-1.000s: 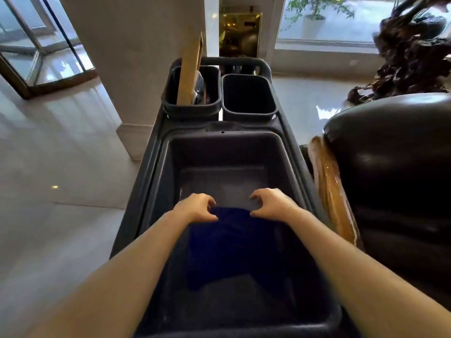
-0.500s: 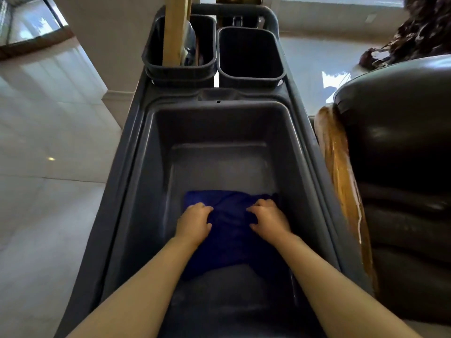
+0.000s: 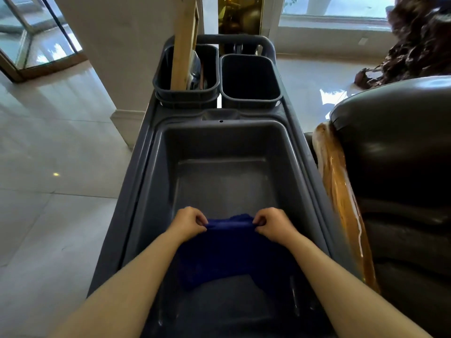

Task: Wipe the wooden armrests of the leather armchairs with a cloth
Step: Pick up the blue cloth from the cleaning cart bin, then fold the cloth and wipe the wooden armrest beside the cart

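A dark blue cloth (image 3: 231, 250) hangs inside the big tub of a grey cleaning cart (image 3: 156, 181). My left hand (image 3: 188, 222) pinches its upper left edge and my right hand (image 3: 274, 223) pinches its upper right edge, so the top edge is stretched between them above the tub floor. To the right stands a dark leather armchair (image 3: 395, 152). Its glossy wooden armrest (image 3: 341, 203) runs alongside the cart's right rim.
Two small grey bins sit at the cart's far end: the left bin (image 3: 185, 91) holds a flat wooden piece (image 3: 184, 42), the right bin (image 3: 249, 79) looks dark inside. A pale pillar (image 3: 127, 57) rises at left, a dark carved root sculpture (image 3: 415, 42) at far right. Shiny tile floor lies left.
Half a second ago both hands pressed the cloth flat on the tub floor; now they have pinched its top edge and raised it. The view has tilted up a little.
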Demonstrator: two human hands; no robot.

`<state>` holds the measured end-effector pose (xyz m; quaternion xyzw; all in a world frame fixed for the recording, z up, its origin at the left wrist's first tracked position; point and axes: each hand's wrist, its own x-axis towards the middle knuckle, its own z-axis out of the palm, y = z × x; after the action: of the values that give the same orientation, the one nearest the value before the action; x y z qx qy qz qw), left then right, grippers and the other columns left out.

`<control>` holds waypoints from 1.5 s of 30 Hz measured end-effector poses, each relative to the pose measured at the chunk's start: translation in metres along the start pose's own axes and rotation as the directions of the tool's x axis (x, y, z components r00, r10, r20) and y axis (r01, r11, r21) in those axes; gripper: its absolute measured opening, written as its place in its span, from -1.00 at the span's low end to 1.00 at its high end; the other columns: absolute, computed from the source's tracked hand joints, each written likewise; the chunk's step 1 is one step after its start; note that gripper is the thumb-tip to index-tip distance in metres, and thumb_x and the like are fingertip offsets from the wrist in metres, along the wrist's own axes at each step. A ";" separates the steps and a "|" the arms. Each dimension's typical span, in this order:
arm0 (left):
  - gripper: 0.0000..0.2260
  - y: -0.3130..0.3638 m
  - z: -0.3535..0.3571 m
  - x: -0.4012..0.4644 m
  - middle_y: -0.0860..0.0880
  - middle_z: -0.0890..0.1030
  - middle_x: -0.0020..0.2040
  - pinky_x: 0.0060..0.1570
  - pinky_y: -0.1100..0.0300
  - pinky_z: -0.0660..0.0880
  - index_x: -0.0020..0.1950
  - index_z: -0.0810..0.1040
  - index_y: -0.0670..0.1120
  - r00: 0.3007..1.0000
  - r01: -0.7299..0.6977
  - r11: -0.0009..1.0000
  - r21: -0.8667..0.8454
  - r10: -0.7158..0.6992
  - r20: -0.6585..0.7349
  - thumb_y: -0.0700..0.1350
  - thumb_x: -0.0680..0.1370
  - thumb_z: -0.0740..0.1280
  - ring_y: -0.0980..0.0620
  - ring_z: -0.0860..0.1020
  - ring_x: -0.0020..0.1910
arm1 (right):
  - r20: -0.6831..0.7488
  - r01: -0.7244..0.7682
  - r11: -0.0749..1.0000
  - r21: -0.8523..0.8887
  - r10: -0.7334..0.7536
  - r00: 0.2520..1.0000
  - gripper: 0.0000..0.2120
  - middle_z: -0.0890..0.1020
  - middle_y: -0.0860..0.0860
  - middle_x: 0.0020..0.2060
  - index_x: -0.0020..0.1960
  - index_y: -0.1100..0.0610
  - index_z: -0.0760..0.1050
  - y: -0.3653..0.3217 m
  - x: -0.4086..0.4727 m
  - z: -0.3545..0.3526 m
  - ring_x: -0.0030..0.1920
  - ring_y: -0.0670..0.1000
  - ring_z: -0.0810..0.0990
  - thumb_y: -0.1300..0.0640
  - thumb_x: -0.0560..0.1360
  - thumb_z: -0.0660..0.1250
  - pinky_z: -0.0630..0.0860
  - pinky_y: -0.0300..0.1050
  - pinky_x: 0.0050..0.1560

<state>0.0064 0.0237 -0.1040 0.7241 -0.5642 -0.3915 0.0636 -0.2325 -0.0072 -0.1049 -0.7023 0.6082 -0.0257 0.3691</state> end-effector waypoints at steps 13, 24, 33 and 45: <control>-0.86 0.093 -0.115 -0.056 -0.01 0.65 -0.24 -0.19 0.26 0.50 -0.12 0.67 -0.08 0.943 -0.330 0.940 -0.089 0.325 -0.069 -0.27 0.38 0.43 0.11 0.58 -0.25 | -0.298 0.210 0.970 0.122 -0.167 0.940 -0.76 0.58 -0.11 -0.45 -0.32 -0.01 0.56 -0.060 -0.069 -0.141 -0.43 -0.21 0.52 0.33 0.32 0.44 0.44 -0.42 -0.35; -0.87 0.256 -0.084 -0.156 -0.08 0.67 -0.13 -0.06 0.19 0.53 -0.07 0.66 -0.11 0.811 -0.561 0.828 0.003 0.550 -0.197 -0.24 0.41 0.39 0.03 0.61 -0.12 | -0.510 0.285 0.958 0.031 -0.230 0.829 -0.79 0.62 -0.13 -0.34 -0.26 -0.04 0.59 0.014 -0.191 -0.266 -0.31 -0.15 0.55 0.28 0.32 0.43 0.46 -0.26 -0.20; -0.83 0.361 0.089 -0.198 -0.18 0.67 -0.12 0.00 0.11 0.50 -0.05 0.65 -0.19 0.808 -0.549 0.836 -0.015 0.526 -0.267 -0.33 0.40 0.36 -0.02 0.58 -0.15 | -0.491 0.267 0.963 -0.035 -0.249 0.834 -0.79 0.61 -0.11 -0.37 -0.30 -0.07 0.57 0.176 -0.286 -0.316 -0.34 -0.15 0.54 0.24 0.30 0.44 0.43 -0.27 -0.29; -0.86 0.333 0.282 -0.151 0.07 0.60 -0.27 -0.24 0.39 0.42 -0.11 0.65 -0.08 0.942 -0.321 0.947 0.011 0.321 -0.094 -0.27 0.41 0.37 0.14 0.55 -0.25 | -0.276 0.053 0.980 0.190 0.001 0.961 -0.73 0.61 -0.11 -0.29 -0.29 -0.13 0.52 0.356 -0.266 -0.204 -0.24 -0.13 0.59 0.25 0.37 0.43 0.44 -0.33 -0.34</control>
<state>-0.4373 0.1349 -0.0448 0.6400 -0.6701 -0.3428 0.1548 -0.6970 0.1300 -0.0427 -0.6602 0.6387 -0.1873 0.3479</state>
